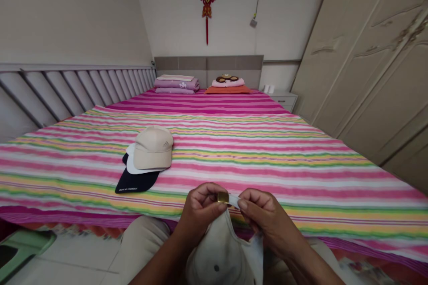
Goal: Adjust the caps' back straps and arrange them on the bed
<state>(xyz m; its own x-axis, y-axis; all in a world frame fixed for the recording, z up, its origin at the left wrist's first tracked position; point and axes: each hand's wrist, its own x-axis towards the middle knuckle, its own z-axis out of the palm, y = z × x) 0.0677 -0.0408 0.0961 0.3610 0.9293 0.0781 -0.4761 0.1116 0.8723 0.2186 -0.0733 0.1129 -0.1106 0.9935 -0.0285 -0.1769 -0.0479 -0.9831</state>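
Observation:
A pale baseball cap (217, 256) hangs below my hands above my lap, its back opening facing up. My left hand (203, 205) pinches the gold-coloured buckle (223, 197) of its strap between thumb and fingers. The light strap (233, 200) runs from the buckle to my right hand (261, 213), whose thumb and forefinger are closed on it. To the left on the bed lies a stack of caps: a beige cap (155, 140) on top, a white cap (133, 163) under it and a dark-brimmed cap (137, 181) at the bottom.
The bed (284, 173) has a striped sheet, with folded purple bedding (175, 84) and a pink folded item (229, 83) by the headboard (234, 64). A radiator (83, 89) lines the left wall, a wardrobe (361, 62) the right. A green stool (28, 249) stands lower left.

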